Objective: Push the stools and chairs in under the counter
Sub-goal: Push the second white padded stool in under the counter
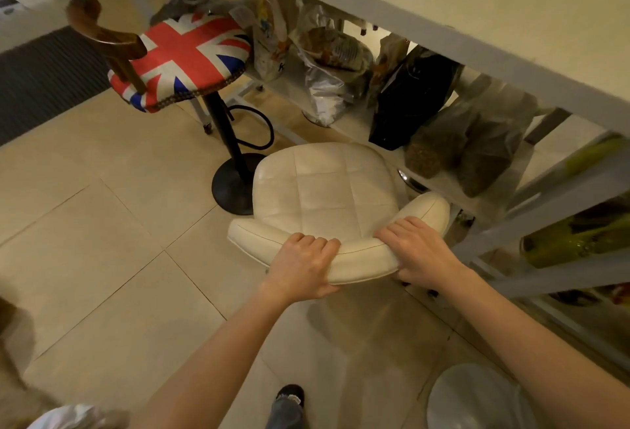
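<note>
A cream quilted stool (327, 190) with a low curved backrest stands on the tile floor in front of the white counter (477, 36). My left hand (303, 265) and my right hand (416, 251) both grip its backrest, fingers curled over the top. Its front edge sits close to the counter's lower shelf; the base is hidden under the seat. To the left, a stool with a Union Jack seat (184, 60), a wooden backrest and a black pedestal stands by the counter's edge, its seat partly under the counter top.
Several bags (341, 67) and a black bag (409, 97) crowd the low shelf (293, 87) under the counter. A dark mat (44, 77) lies at the far left. A round translucent lid or bin (477, 398) sits at bottom right. My foot (289, 398) is below.
</note>
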Action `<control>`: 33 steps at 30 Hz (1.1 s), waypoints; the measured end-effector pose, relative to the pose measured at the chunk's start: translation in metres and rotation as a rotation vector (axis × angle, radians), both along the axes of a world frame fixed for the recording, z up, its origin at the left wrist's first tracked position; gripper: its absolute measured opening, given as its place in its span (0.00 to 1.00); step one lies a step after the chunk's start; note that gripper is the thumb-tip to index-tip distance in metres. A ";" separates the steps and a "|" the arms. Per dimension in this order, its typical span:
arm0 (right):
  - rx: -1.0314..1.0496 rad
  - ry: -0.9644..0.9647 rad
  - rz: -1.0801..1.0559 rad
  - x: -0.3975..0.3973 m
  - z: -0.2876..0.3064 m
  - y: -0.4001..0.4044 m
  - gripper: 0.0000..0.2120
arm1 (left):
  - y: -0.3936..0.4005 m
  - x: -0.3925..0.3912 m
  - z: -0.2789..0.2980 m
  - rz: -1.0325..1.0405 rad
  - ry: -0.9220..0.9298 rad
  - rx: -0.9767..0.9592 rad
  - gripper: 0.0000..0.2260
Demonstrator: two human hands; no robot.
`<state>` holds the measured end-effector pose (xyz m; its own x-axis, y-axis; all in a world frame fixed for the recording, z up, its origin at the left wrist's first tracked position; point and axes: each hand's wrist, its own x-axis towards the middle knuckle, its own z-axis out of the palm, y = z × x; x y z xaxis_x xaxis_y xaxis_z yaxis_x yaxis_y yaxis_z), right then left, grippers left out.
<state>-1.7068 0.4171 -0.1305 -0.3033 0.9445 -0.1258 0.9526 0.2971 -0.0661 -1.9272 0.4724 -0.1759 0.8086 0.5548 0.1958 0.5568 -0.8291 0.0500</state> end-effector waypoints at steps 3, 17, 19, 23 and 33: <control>0.008 -0.007 -0.022 0.009 -0.001 0.007 0.25 | 0.006 0.012 0.001 0.007 -0.002 -0.015 0.27; 0.009 0.096 -0.116 -0.004 -0.005 0.010 0.26 | 0.019 0.003 0.000 -0.064 -0.069 -0.029 0.29; 0.026 0.114 -0.141 -0.020 -0.007 0.009 0.25 | 0.028 -0.013 0.001 -0.108 -0.068 -0.038 0.29; 0.062 0.122 -0.211 -0.064 -0.017 0.011 0.26 | 0.056 -0.052 0.008 -0.195 0.004 -0.032 0.29; 0.099 0.077 -0.317 -0.145 -0.017 0.037 0.28 | 0.118 -0.105 0.024 -0.279 0.259 -0.056 0.29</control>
